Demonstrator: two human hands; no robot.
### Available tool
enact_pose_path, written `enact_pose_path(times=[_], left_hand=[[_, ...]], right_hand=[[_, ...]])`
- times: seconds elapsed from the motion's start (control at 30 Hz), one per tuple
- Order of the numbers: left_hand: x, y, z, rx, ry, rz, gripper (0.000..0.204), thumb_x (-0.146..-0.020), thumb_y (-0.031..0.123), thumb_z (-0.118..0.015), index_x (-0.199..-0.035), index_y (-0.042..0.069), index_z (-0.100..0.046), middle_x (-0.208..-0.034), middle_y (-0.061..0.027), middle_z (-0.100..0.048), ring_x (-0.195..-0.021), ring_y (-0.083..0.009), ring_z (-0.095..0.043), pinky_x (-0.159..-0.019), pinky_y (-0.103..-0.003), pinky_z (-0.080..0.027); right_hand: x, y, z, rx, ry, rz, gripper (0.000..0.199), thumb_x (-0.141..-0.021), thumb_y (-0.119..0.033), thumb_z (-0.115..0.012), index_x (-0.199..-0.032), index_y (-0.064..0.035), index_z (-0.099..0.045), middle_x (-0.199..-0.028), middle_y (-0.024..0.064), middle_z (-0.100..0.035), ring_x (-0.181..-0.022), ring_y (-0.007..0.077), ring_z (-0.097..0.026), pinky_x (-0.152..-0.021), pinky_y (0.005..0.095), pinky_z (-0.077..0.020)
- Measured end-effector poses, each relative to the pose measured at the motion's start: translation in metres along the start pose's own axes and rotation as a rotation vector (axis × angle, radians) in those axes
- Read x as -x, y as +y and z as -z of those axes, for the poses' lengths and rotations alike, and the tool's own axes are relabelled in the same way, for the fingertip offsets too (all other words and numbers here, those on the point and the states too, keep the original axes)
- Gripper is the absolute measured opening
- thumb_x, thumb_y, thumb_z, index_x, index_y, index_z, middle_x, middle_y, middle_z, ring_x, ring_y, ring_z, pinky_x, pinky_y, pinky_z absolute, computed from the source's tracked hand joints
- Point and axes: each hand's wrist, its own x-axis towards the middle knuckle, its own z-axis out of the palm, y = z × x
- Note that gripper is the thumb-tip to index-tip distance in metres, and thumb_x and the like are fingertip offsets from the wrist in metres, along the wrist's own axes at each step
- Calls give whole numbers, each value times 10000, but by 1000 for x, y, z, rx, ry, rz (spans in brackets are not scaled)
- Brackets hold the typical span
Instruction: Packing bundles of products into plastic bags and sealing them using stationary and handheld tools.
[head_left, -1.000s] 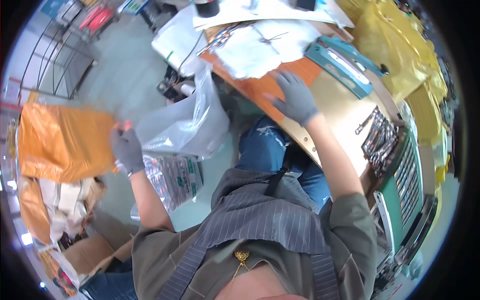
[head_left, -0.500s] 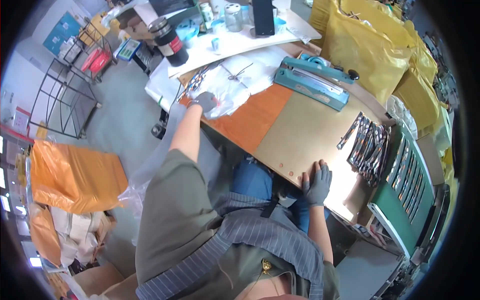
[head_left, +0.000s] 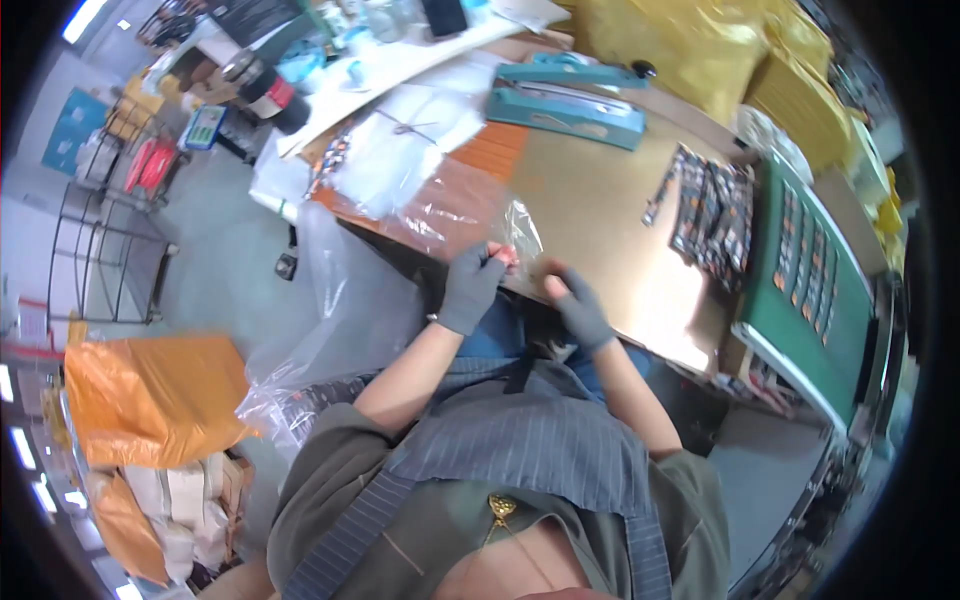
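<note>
My left hand (head_left: 473,287), in a grey fingerless glove, is closed in a pinch on a clear plastic bag (head_left: 452,208). The bag spreads from my fingers over the orange-brown part of the worktable, its crinkled edge near the table front. Beside it, slightly blurred, my gloved right hand (head_left: 580,307) is held with thumb and fingers a little apart. Nothing shows in it. A pile of dark patterned strips (head_left: 708,215) lies on the table to the right. Behind the bag are more clear bags (head_left: 395,150) with a dark tie on top.
A teal bag sealer (head_left: 568,112) stands at the back of the table. On the right, a green conveyor belt (head_left: 772,300) carries several patterned strips. A white shelf (head_left: 385,75) holds a dark flask (head_left: 265,90). Clear sheeting (head_left: 350,290) hangs at the left edge, near an orange-wrapped bundle (head_left: 160,400).
My left hand has come back from the bag stack with a clear bag, drawing it rightward. My right hand has lifted off the table and moved left toward it. The view has shifted.
</note>
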Motion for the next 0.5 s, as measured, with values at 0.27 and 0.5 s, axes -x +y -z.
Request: enact_pose_path(times=[0.27, 0.5], left_hand=[[23, -5, -24, 297, -106, 244, 278, -934, 252, -470, -909, -6, -572, -826, -41, -574, -752, -155, -574, -698, -291, -467], [13, 99, -44, 505, -514, 123, 363, -928, 208, -474, -1181, -51, -496, -926, -75, -584, -771, -148, -581, -749, -307, -484]], right_hand=[[-13, 14, 55, 302, 494, 166, 241, -738, -154, -666, -673, -44, -461, -637, 33, -504, -608, 101, -448, -565, 256, -400], [-15, -74, 107, 690, 84, 351, 416, -750, -304, -690, -1023, -21, -553, -923, 128, -587, -852, 215, -574, -756, 322, -466]])
